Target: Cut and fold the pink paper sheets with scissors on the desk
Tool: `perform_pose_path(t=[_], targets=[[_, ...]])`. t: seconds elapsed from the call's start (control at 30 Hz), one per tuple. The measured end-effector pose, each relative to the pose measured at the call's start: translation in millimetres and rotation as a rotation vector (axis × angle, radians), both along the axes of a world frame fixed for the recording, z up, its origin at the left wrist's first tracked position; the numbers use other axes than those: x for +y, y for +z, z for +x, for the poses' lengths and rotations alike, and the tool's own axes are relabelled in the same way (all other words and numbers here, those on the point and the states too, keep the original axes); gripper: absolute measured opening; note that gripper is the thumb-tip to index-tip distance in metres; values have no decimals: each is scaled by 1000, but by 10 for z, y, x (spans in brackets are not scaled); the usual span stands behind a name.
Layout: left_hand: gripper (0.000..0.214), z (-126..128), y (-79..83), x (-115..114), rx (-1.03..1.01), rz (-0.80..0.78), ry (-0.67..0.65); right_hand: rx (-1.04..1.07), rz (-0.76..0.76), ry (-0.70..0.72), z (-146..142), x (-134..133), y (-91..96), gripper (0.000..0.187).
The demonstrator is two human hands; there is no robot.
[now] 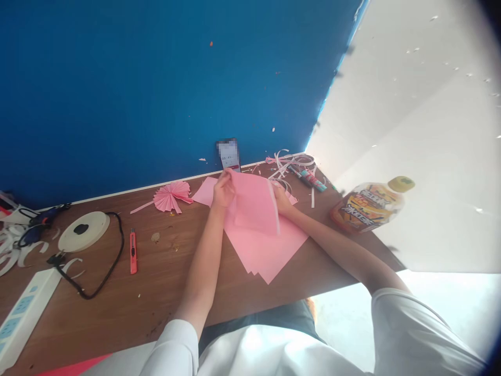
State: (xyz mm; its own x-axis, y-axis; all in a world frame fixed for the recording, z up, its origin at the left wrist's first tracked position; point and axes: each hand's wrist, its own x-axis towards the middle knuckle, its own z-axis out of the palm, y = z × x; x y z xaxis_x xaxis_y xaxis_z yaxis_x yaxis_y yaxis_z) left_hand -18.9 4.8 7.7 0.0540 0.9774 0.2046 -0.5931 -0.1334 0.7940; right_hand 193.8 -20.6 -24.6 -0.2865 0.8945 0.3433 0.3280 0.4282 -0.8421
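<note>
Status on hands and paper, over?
Left hand holds pink sheet; right hand at right edge, fingers mostly hidden. More pink paper beneath. Cutter off to left.

1. The one view comes from the person's head, looking forward and down over the white cloth shirt (250, 350) at the near side.
2. It faces across the brown wooden table (105, 318) toward the flat blue wall (156, 94) on the far side, with the white wall (410, 104) at right.
3. The range is moderate: both forearms show whole, and the thin pink paper sheet (254, 201) partly covers the right hand (282, 201), while the left hand (223, 192) shows more clearly.
4. Coverage is wide, with dark, curved right-hand corners.
</note>
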Motion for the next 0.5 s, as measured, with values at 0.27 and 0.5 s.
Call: perform_pose_path(t=[0.27, 0.5], targets=[[26, -73, 31, -168, -225, -4, 60, 164, -177, 91, 27, 66, -42, 27], [24, -144, -124, -138, -100, 0, 14, 493, -302, 150, 30, 69, -43, 48]])
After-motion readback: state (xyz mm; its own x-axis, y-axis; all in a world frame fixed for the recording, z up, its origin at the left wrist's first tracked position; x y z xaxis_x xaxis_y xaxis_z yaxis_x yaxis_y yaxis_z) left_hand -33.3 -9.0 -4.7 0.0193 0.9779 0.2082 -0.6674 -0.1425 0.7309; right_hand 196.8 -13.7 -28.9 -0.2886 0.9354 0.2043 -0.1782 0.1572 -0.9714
